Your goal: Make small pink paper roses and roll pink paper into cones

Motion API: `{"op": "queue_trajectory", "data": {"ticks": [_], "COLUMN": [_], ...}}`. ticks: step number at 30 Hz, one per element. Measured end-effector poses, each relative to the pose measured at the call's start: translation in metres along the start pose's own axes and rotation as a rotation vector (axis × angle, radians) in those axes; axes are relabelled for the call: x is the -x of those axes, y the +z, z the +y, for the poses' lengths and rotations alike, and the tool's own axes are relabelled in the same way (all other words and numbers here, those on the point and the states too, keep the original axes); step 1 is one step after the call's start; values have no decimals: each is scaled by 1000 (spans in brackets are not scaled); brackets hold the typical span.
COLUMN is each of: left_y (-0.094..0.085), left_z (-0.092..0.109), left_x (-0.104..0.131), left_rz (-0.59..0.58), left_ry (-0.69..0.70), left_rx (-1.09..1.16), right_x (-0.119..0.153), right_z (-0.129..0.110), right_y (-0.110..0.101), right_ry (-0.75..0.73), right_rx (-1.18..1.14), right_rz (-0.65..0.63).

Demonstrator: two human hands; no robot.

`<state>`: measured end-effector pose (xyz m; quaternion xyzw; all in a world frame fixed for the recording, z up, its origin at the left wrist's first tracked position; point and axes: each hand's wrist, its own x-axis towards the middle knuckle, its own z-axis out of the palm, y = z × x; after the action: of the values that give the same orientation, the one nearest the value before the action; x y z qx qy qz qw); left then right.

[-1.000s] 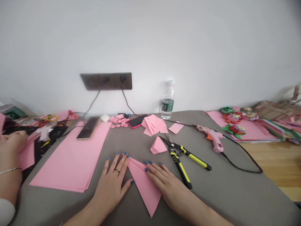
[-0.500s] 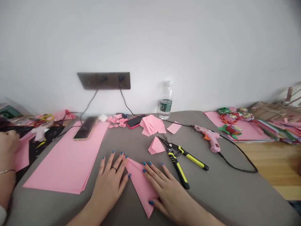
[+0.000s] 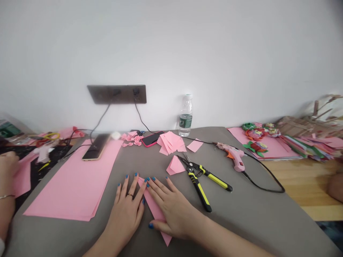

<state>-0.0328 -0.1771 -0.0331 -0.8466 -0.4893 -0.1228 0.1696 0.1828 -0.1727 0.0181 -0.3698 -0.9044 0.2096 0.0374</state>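
A folded sheet of pink paper (image 3: pixel 154 204) lies on the grey table, its narrow tip pointing toward me. My left hand (image 3: pixel 129 201) rests flat along its left edge, fingers spread, a ring on one finger. Across the paper lies my right hand (image 3: pixel 171 207), palm down with fingers stretched out, covering much of it. The fingertips of both hands meet near the paper's top corner. Just beyond them stand a small folded pink paper piece (image 3: pixel 175 165) and pliers (image 3: pixel 199 175) with yellow-black handles, spread apart.
Pink sheets (image 3: pixel 72 182) with a phone (image 3: pixel 97 147) on them lie left. Small pink squares (image 3: pixel 171 142), a water bottle (image 3: pixel 185 116) and a corded glue gun (image 3: pixel 233 155) are behind. Paper flowers (image 3: pixel 255 134) sit right. Another person's hand (image 3: pixel 8 169) is at far left.
My right hand has slid left and up over the folded paper, so its fingertips now reach my left hand's. The view has shifted slightly.
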Motion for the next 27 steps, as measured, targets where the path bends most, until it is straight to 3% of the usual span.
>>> {"op": "queue_trajectory", "data": {"ticks": [6,13,16,20,27], "left_y": [4,3,1,4,2], "left_z": [-3,-6,-3,0,-16], "left_x": [-5,-9,-11,-13,-13], "left_rz": [49,34,21,26,-7], "left_ry": [137,169,152,134,250], "left_rx": [1,28,33,39,104], "right_x": [2,36,54,69,89], "right_z": [10,11,7,-3,-14], "right_y": [15,25,29,33,26], "right_ry": [-31,45,124,189,242], "right_rx": [-39,-97,-48,17,8], "right_rz": [32,-16,-65,-15,50]}}
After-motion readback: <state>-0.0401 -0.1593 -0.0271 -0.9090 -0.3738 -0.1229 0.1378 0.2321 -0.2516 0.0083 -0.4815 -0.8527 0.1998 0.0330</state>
